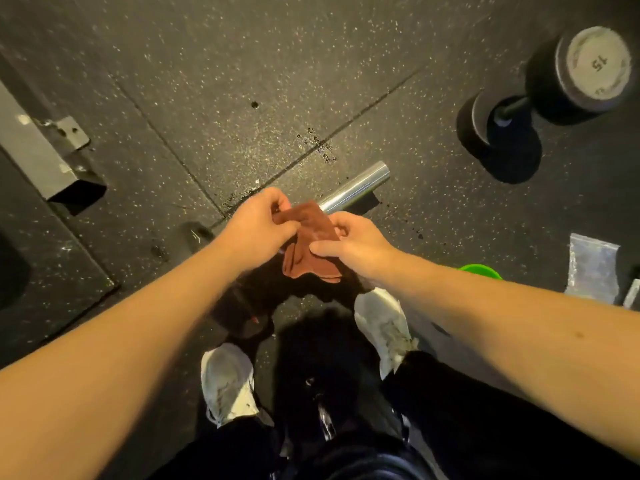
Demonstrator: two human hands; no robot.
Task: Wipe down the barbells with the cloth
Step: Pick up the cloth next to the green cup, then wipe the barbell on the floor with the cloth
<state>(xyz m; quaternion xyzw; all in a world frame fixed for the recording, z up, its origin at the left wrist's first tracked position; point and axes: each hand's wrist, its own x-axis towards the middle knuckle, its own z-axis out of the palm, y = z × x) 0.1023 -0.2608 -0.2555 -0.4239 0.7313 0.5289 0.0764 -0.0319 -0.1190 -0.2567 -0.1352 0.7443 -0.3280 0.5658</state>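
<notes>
At centre frame, above the person's feet, were these items.

1. Left hand [258, 223]: fingers curled, pinching the far-left edge of the cloth.
2. Right hand [353, 242]: thumb and fingers pinching the cloth's near-right edge.
3. Cloth [308, 244]: reddish-brown and stretched between both hands, with loose folds hanging on the near side. Judged light, soft and limp. It would be best bunched in one palm or wrapped round the bar, since pinched corners give little pressure.
4. Barbell [353, 187]: only a chrome end showed, just beyond the cloth and running to the far right, low over the floor. The rest was hidden by hands and cloth, and contact with the cloth could not be told. Judged heavy, rigid, smooth and probably slippery, and apt to roll. The free hand should steady the shaft while the cloth encircles the metal.
5. White shoes [227, 379]: a pair, near the hands, with dark trousers.
6. Rubber floor [242, 81]: dark and speckled, with seams.
7. Dumbbell [540, 95]: far right, marked 15.
8. Green object [481, 271]: at right, partly hidden by the right forearm.
9. Clear plastic bag [592, 268]: at the right edge.
10. Metal bracket [38, 147]: at left.
</notes>
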